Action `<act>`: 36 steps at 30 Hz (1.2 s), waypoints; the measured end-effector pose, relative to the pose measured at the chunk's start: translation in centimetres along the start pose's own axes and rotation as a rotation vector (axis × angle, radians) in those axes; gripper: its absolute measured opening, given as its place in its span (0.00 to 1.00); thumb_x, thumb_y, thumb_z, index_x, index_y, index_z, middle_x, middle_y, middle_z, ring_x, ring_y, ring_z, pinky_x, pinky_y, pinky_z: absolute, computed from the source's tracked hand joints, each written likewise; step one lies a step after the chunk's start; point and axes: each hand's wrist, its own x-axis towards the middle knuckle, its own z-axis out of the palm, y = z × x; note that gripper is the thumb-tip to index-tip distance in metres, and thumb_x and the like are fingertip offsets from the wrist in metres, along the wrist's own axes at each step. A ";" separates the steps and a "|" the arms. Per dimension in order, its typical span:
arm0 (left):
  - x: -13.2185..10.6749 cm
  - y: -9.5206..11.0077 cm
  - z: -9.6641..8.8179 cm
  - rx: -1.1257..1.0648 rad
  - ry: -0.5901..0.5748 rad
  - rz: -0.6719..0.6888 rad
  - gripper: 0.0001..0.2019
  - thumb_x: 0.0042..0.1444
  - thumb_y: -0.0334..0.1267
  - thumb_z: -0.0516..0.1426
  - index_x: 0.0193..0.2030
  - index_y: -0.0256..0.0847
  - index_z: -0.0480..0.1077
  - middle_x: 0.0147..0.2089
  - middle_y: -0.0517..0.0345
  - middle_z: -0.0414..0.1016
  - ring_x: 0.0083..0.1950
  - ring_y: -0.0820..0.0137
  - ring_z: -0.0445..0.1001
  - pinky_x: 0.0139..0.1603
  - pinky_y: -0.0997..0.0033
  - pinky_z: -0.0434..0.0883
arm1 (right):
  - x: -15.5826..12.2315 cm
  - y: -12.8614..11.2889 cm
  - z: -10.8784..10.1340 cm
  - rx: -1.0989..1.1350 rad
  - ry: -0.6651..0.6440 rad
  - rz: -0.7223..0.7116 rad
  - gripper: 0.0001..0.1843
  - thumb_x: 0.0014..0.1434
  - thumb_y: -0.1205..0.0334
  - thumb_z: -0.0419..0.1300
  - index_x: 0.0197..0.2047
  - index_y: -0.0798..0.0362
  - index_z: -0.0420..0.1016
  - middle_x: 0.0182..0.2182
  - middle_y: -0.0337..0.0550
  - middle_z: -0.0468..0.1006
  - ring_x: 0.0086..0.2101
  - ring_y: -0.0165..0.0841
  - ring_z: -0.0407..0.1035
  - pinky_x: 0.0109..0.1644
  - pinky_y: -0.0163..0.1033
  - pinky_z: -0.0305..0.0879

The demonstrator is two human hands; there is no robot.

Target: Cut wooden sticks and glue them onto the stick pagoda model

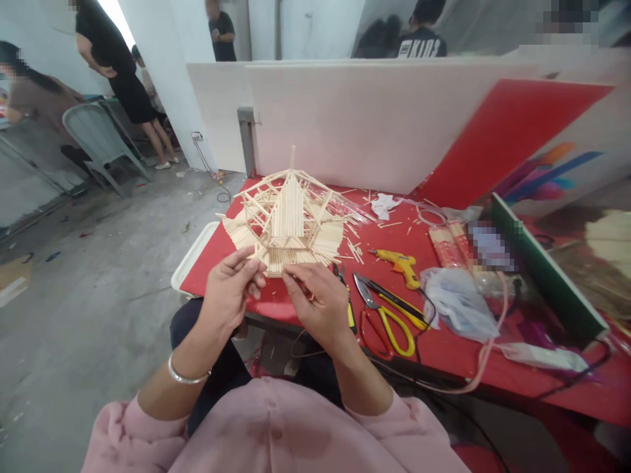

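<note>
A model roof made of thin wooden sticks [288, 220] stands on the red table [444, 341] in front of me. My left hand [231, 289] pinches the near edge of the model, fingers curled together. My right hand [318, 299] is closed too, its fingertips at the model's front edge beside the left hand; whether it holds a small stick I cannot make out. A silver bangle [185, 376] sits on my left wrist.
Right of my hands lie yellow-handled scissors [389, 322], a cutter, a yellow glue gun [401, 265], plastic bags [458, 302], loose sticks and cables. A white board [345, 125] and red panel back the table. People and a grey chair [98, 141] are at the far left.
</note>
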 end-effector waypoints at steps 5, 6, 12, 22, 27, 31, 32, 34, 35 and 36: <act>-0.4 0.6 0.4 0.059 -0.057 -0.005 0.14 0.40 0.37 0.71 0.31 0.36 0.74 0.31 0.57 0.79 0.21 0.77 0.73 0.14 0.83 0.64 | 0.0 -0.5 0.1 0.020 0.012 0.012 0.09 0.62 0.67 0.60 0.45 0.51 0.78 0.38 0.43 0.83 0.40 0.31 0.76 0.46 0.39 0.73; -0.4 0.8 0.5 0.072 -0.064 -0.004 0.14 0.40 0.36 0.72 0.31 0.36 0.74 0.32 0.57 0.79 0.22 0.77 0.73 0.14 0.83 0.64 | -0.1 -0.7 0.3 0.016 0.014 0.019 0.08 0.62 0.67 0.60 0.44 0.51 0.78 0.38 0.43 0.83 0.40 0.31 0.76 0.46 0.39 0.73; -0.2 0.8 1.3 0.160 -0.149 -0.040 0.14 0.40 0.36 0.71 0.32 0.38 0.74 0.20 0.64 0.72 0.18 0.77 0.69 0.14 0.83 0.62 | -0.2 -0.9 1.5 -0.031 0.107 0.055 0.12 0.65 0.62 0.56 0.49 0.51 0.76 0.40 0.42 0.81 0.42 0.28 0.74 0.51 0.35 0.71; -1.1 -1.5 5.6 0.210 -0.179 -0.067 0.10 0.43 0.35 0.69 0.33 0.39 0.77 0.21 0.63 0.73 0.19 0.78 0.68 0.18 0.82 0.65 | -0.8 1.1 -1.9 -0.061 0.231 0.055 0.16 0.61 0.63 0.57 0.51 0.51 0.77 0.46 0.47 0.76 0.46 0.31 0.70 0.50 0.39 0.72; -1.1 -2.1 6.4 0.211 -0.132 -0.040 0.07 0.43 0.33 0.67 0.31 0.39 0.76 0.21 0.62 0.74 0.20 0.77 0.69 0.20 0.81 0.66 | -1.0 2.1 -2.7 -0.059 0.211 0.047 0.14 0.63 0.62 0.58 0.51 0.49 0.77 0.45 0.45 0.78 0.45 0.30 0.71 0.50 0.40 0.72; -1.2 -2.1 6.4 0.231 -0.150 -0.022 0.05 0.44 0.33 0.66 0.31 0.40 0.77 0.18 0.63 0.72 0.19 0.78 0.68 0.21 0.81 0.66 | -1.3 2.2 -2.7 -0.071 0.249 -0.007 0.14 0.63 0.67 0.56 0.50 0.49 0.77 0.45 0.43 0.79 0.46 0.29 0.72 0.51 0.38 0.72; -1.2 -2.0 6.3 0.233 -0.153 -0.019 0.05 0.45 0.33 0.65 0.31 0.40 0.77 0.18 0.64 0.71 0.19 0.78 0.68 0.21 0.81 0.66 | -1.3 2.0 -2.6 -0.070 0.249 -0.009 0.14 0.63 0.67 0.56 0.49 0.49 0.77 0.45 0.43 0.79 0.46 0.28 0.72 0.51 0.38 0.72; -1.2 -1.7 5.9 0.232 -0.153 -0.016 0.05 0.45 0.33 0.65 0.31 0.40 0.77 0.18 0.63 0.72 0.19 0.77 0.68 0.21 0.81 0.66 | -1.3 1.6 -2.4 -0.071 0.238 0.008 0.13 0.63 0.67 0.56 0.49 0.48 0.78 0.45 0.42 0.80 0.46 0.28 0.72 0.50 0.38 0.72; -1.2 -1.6 5.7 0.231 -0.156 -0.022 0.04 0.45 0.33 0.64 0.31 0.39 0.77 0.19 0.63 0.72 0.19 0.77 0.68 0.21 0.80 0.66 | -1.2 1.4 -2.3 -0.075 0.230 0.017 0.13 0.63 0.67 0.56 0.48 0.47 0.78 0.44 0.42 0.80 0.45 0.28 0.72 0.50 0.38 0.72; -1.2 -1.4 5.4 0.226 -0.161 -0.031 0.04 0.46 0.34 0.64 0.30 0.39 0.77 0.19 0.62 0.72 0.19 0.77 0.68 0.20 0.80 0.66 | -1.1 1.2 -2.0 -0.080 0.225 0.020 0.12 0.63 0.66 0.57 0.48 0.47 0.78 0.44 0.42 0.80 0.45 0.28 0.73 0.50 0.38 0.73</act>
